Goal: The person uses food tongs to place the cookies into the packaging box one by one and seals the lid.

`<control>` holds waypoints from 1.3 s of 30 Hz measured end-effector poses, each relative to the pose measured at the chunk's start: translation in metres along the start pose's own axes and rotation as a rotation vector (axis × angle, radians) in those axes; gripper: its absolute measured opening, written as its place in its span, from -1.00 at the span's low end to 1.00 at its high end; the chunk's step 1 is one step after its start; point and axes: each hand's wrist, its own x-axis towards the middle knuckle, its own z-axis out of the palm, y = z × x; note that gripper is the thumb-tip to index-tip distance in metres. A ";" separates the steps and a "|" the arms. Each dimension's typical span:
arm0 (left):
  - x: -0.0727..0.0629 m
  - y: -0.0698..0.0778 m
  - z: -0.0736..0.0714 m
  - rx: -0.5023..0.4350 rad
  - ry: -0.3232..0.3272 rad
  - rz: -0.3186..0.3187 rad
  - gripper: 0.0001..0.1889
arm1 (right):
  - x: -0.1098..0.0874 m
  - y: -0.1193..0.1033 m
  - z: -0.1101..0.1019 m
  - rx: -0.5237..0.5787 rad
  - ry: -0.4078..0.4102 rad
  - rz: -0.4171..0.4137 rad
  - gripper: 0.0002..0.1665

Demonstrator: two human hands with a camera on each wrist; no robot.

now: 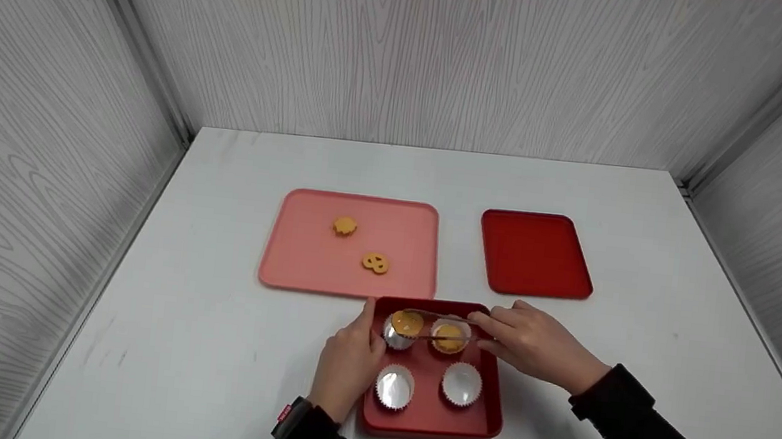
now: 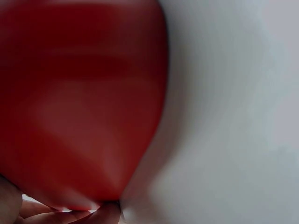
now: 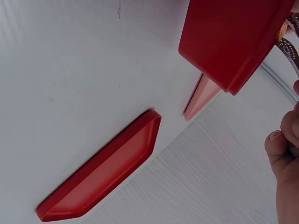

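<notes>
My right hand (image 1: 530,339) pinches a pair of metal tongs (image 1: 450,317) from the right. Their tips (image 3: 288,49), with small holes in them, show at the box's edge in the right wrist view. Between the tips is a round golden cookie (image 1: 407,324), over the upper left foil cup (image 1: 396,340). A second cookie (image 1: 451,337) lies in the upper right cup (image 1: 460,324). Two more silvery cups, lower left (image 1: 394,388) and lower right (image 1: 462,385), hold nothing. My left hand (image 1: 347,362) grips the left wall of the deep red box (image 1: 422,429) around these cups.
Behind the box lies a pink tray (image 1: 301,261) bearing a scalloped cookie (image 1: 344,226) and a pretzel-shaped cookie (image 1: 375,263). A flat red tray (image 1: 537,255) is at the back right. Pale wood-grain panels (image 1: 407,56) wall the white table on three sides.
</notes>
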 end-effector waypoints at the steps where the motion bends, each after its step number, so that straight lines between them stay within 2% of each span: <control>1: 0.000 0.000 0.000 0.003 0.004 0.001 -0.35 | 0.000 0.000 0.002 0.004 -0.002 -0.001 -0.49; 8: 0.000 -0.001 0.002 0.002 0.001 -0.002 -0.35 | 0.002 -0.001 0.010 0.035 -0.043 0.036 -0.42; 18: 0.000 -0.001 0.001 -0.013 -0.015 -0.009 -0.34 | 0.003 -0.002 0.016 0.079 -0.062 0.071 -0.48; 34: -0.001 0.000 0.001 0.005 0.020 0.009 -0.35 | 0.001 -0.003 0.010 0.131 -0.144 0.165 -0.44; 39: -0.001 0.000 0.001 -0.002 0.005 -0.002 -0.33 | 0.000 -0.002 0.005 0.136 -0.125 0.171 -0.43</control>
